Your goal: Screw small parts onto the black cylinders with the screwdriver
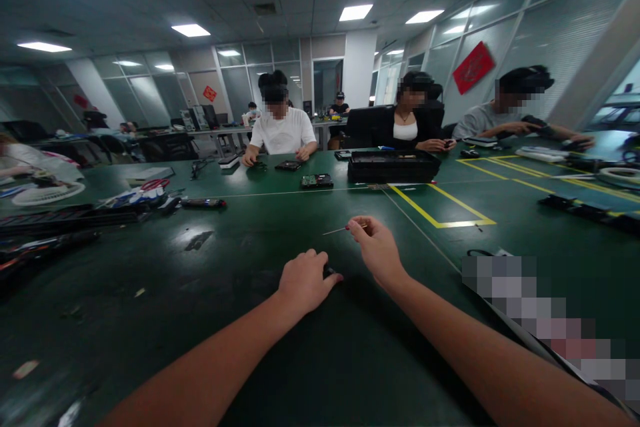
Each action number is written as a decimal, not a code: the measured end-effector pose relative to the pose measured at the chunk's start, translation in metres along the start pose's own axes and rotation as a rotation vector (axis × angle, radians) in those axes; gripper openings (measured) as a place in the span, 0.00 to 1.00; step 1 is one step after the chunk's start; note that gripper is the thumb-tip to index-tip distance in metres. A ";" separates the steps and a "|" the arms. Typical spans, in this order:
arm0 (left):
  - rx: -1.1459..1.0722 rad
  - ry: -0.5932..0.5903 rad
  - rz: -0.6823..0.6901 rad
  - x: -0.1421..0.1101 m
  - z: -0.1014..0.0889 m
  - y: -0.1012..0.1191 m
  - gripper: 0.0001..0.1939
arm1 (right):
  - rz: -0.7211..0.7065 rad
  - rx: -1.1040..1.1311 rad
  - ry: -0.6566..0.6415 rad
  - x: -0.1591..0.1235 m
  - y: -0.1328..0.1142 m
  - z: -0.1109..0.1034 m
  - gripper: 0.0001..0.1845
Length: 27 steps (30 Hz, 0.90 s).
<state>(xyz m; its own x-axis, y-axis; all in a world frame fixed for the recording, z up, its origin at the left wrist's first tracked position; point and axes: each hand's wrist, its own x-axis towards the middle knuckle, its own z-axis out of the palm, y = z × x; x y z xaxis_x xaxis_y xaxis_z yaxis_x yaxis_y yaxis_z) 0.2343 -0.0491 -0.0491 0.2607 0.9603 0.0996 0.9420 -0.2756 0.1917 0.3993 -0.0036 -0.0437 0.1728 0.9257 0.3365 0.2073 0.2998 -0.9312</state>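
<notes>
My left hand (306,279) rests low over the green table with its fingers curled around a small dark object (329,271). Most of that object is hidden under the palm and fingers, so its kind does not show. To its right and a little farther off, my right hand (377,250) is closed in a pinch. Out of its fingertips a thin screwdriver (334,231) points left, its slim metal shaft lying above and apart from my left hand. The handle is mostly covered by the fingers.
Ahead stand a long black tray (393,168) and a hard drive with a green circuit board (317,181). A dark cylindrical tool (204,203) lies left, near cables and black parts. Yellow tape (465,223) marks the right side. Several people sit working across the green table (260,233).
</notes>
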 end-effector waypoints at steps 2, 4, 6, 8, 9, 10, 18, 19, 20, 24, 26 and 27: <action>0.001 -0.004 0.017 -0.001 -0.001 0.001 0.17 | -0.002 -0.009 -0.002 0.000 -0.001 0.000 0.19; -0.018 -0.014 0.031 0.000 -0.001 0.002 0.14 | -0.003 -0.021 -0.007 0.000 -0.001 0.000 0.19; -0.046 -0.018 0.037 0.000 0.000 0.002 0.13 | 0.003 -0.034 -0.010 0.000 -0.002 -0.001 0.18; -0.084 -0.015 0.039 0.000 0.002 0.000 0.13 | 0.009 -0.038 -0.014 -0.001 -0.002 -0.002 0.18; -0.111 -0.007 0.038 0.001 0.002 -0.001 0.13 | 0.009 -0.039 -0.017 -0.001 -0.003 -0.002 0.18; -0.147 0.002 0.033 0.001 0.002 -0.002 0.13 | 0.009 -0.039 -0.018 -0.001 -0.003 -0.002 0.18; -0.515 0.118 -0.147 0.013 -0.022 -0.048 0.19 | 0.024 -0.045 -0.042 -0.001 -0.003 -0.004 0.18; -0.519 0.149 -0.177 0.016 -0.025 -0.058 0.19 | 0.026 -0.045 -0.047 -0.001 -0.003 -0.004 0.18; -0.516 0.178 -0.204 0.018 -0.028 -0.069 0.20 | 0.028 -0.045 -0.053 -0.001 -0.003 -0.005 0.18; -0.500 0.271 -0.301 0.020 -0.044 -0.110 0.19 | 0.035 -0.053 -0.067 -0.001 -0.004 -0.005 0.18; -0.480 0.307 -0.353 0.016 -0.055 -0.131 0.17 | 0.037 -0.046 -0.070 0.000 -0.004 -0.005 0.18; -0.471 0.323 -0.382 0.013 -0.060 -0.141 0.16 | 0.039 -0.040 -0.069 0.000 -0.003 -0.004 0.18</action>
<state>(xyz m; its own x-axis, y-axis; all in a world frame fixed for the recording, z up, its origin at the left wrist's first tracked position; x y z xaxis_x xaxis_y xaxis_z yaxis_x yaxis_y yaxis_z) 0.0918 -0.0008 -0.0161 -0.2166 0.9529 0.2123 0.7437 0.0202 0.6682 0.4026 -0.0059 -0.0399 0.1153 0.9507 0.2880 0.2401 0.2546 -0.9367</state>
